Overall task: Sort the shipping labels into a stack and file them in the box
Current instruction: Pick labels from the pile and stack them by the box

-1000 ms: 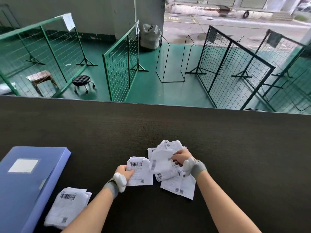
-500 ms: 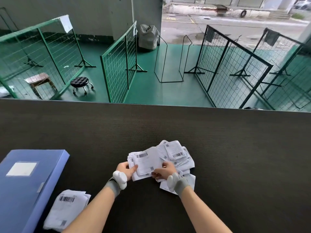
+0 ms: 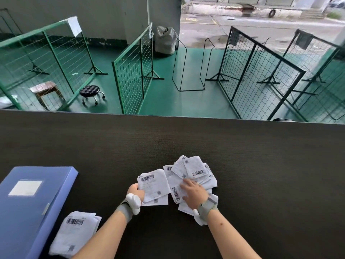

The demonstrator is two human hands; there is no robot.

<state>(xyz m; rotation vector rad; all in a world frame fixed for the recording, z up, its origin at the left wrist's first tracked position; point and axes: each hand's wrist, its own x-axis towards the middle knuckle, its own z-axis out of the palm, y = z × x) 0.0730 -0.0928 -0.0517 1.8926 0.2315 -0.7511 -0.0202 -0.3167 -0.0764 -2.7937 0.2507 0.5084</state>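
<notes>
Lying in a loose, overlapping pile of shipping labels (image 3: pixel 194 173) on the dark table (image 3: pixel 261 165), several sheets sit under the flat, straight-fingered right hand (image 3: pixel 194 193). Beside it, the left hand (image 3: pixel 135 191) grips a small stack of labels (image 3: pixel 154 186). Further left lie a second stack (image 3: pixel 74 234) and the closed blue box (image 3: pixel 28 206).

Blue box (image 3: pixel 28 206) cut off at left edge; label print (image 3: pixel 149 186) too small to read.

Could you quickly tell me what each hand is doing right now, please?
Left hand: grips a small stack of labels.
Right hand: open, flat on the loose pile.
</notes>
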